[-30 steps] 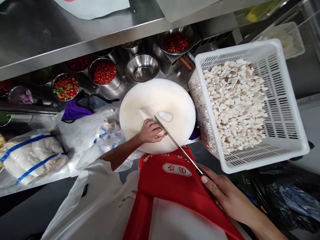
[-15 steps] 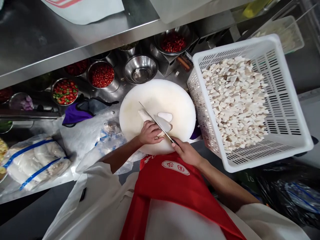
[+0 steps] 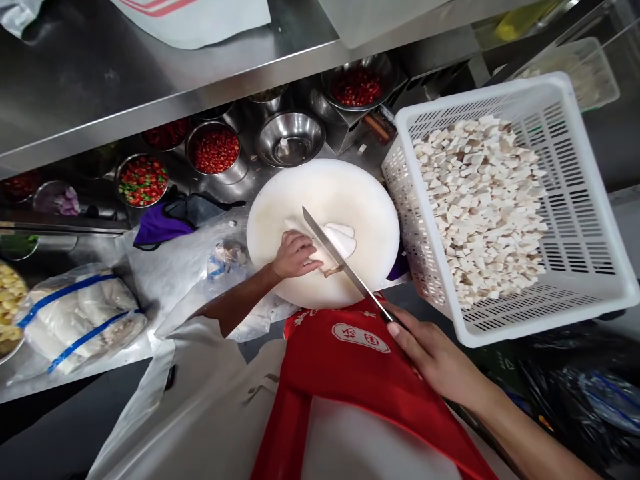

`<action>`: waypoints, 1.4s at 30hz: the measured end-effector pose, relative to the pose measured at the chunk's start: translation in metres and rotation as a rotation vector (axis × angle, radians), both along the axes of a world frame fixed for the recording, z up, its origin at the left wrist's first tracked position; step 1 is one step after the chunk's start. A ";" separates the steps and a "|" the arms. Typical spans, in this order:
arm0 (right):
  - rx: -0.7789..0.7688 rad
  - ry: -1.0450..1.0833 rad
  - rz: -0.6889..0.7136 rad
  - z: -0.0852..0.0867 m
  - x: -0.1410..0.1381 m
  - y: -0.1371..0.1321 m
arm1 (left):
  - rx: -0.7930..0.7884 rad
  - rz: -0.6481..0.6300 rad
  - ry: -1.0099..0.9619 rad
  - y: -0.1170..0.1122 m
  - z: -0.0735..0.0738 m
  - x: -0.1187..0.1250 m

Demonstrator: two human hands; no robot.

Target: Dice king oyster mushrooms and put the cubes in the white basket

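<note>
My right hand (image 3: 417, 343) grips the dark handle of a kitchen knife (image 3: 345, 268), its long blade slanting up and left across the white round chopping board (image 3: 270, 200). On the board, my left hand (image 3: 296, 255) presses down with bent fingers on a white king oyster mushroom (image 3: 295, 225), most of it hidden beneath the hand. Two or so pale mushroom slices (image 3: 345, 240) lie overlapping just right of the blade. A brownish mushroom end (image 3: 333, 271) shows by the blade near my left fingertips.
A white basket (image 3: 463, 327) of diced mushroom (image 3: 485, 213) stands to the right. Behind are a steel bowl (image 3: 291, 127) and containers of chopped red chilli (image 3: 216, 150) under a steel shelf (image 3: 175, 87). Bagged mushrooms (image 3: 83, 320) and a purple mask (image 3: 163, 223) lie left.
My right hand has drawn the knife back toward me and to the right. The slices now lie closer together, and my left hand has shifted slightly on the mushroom.
</note>
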State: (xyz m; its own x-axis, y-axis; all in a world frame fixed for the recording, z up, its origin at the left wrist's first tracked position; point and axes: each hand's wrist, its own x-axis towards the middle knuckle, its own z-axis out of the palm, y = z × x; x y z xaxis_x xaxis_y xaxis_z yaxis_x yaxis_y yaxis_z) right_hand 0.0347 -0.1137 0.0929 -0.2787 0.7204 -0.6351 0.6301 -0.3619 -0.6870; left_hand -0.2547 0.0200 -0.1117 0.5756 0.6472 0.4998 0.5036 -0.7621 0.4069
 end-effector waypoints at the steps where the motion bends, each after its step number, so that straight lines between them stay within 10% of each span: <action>1: -0.025 -0.017 0.006 0.005 0.001 -0.005 | -0.007 -0.001 -0.016 0.001 -0.001 0.000; 11: -0.112 -0.072 0.044 0.006 -0.009 -0.001 | 0.006 -0.017 -0.122 0.004 0.002 0.002; 21: -0.061 -0.029 0.103 -0.025 -0.016 0.028 | -0.093 -0.019 -0.069 0.005 0.003 0.003; 29: 0.074 0.027 0.133 -0.084 -0.045 0.054 | -0.058 -0.028 -0.092 0.004 0.005 -0.001; 42: 0.086 0.048 -0.025 -0.093 -0.041 0.068 | -0.008 0.009 0.034 -0.007 0.007 -0.015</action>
